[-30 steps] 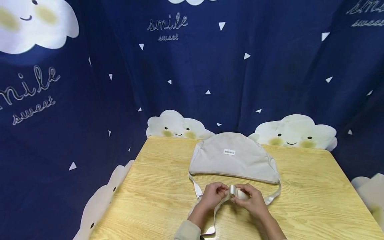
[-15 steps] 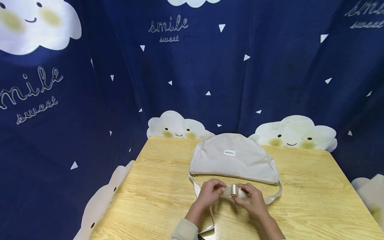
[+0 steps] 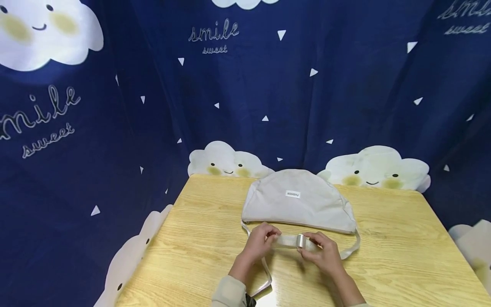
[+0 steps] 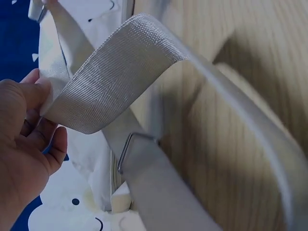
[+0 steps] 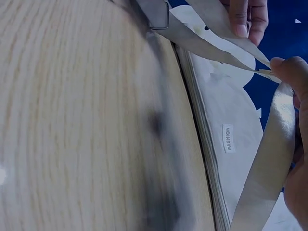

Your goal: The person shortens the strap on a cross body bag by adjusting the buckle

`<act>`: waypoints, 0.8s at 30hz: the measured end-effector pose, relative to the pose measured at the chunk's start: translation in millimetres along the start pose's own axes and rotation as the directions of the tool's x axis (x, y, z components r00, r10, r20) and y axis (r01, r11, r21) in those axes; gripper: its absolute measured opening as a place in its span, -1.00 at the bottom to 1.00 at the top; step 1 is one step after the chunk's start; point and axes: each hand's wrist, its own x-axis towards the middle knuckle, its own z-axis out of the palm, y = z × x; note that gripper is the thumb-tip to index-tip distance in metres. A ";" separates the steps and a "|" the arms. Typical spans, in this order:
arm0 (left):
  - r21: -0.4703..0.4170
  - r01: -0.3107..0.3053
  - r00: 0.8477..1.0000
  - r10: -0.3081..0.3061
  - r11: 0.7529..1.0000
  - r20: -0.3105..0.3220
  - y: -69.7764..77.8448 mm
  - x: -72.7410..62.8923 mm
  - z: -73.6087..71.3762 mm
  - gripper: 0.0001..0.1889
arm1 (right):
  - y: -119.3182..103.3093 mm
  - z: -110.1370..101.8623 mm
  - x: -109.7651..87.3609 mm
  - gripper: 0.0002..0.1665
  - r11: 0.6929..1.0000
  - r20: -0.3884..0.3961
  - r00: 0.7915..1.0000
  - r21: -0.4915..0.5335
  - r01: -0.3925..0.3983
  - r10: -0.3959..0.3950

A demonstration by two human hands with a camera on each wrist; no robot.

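Observation:
A pale beige shoulder bag [image 3: 299, 200] with a small white label [image 3: 293, 194] lies on the table, its zipper edge toward me. My left hand [image 3: 261, 241] pinches the bag's webbing strap [image 4: 120, 72] between thumb and fingers. From there, a short ribbed stretch runs to a shiny metal slider buckle [image 3: 301, 241]. My right hand [image 3: 323, 252] grips strap and buckle between thumb and fingertips, to the right of the left hand. Loose strap hangs in a loop below my left hand. In the left wrist view, a thin metal loop [image 4: 126, 151] sits around a second length of strap.
The light wooden table [image 3: 399, 247] reaches back to a dark blue curtain [image 3: 264, 85] printed with clouds and triangles. The bag's strap end [image 3: 350, 247] curves down from its right corner. Bright glare lies on the table near the left forearm.
My left hand has moved left, away from the buckle, drawing the strap between the hands out straighter. The buckle has turned its flat face more toward the head camera. The bag stays in place.

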 end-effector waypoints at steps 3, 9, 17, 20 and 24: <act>0.001 0.057 0.998 -0.057 0.998 0.007 -4.4 0.9 -3.3 -0.86 | 1.9 -1.3 1.5 -0.44 1.000 -0.015 1.000 0.005 0.009 -0.009; 0.026 0.086 0.996 -0.086 0.996 -0.007 -11.0 1.6 -8.4 -0.84 | 6.5 -0.5 0.1 -0.43 1.000 -0.002 1.000 0.018 0.018 -0.018; -0.013 0.125 0.992 -0.125 0.992 -0.014 -10.4 0.8 -14.0 -0.86 | 9.8 0.5 -1.0 -0.44 1.000 0.019 1.000 0.016 0.009 -0.010; -0.029 0.128 0.992 -0.129 0.991 -0.015 -10.0 0.5 -12.4 -0.86 | 8.5 -1.0 -0.5 -0.45 1.000 0.031 0.999 0.011 -0.011 0.011; -0.063 0.135 0.990 -0.136 0.989 -0.019 -9.1 0.3 -8.9 -0.90 | 6.8 -5.0 2.1 -0.46 1.000 0.048 0.999 -0.002 -0.025 0.026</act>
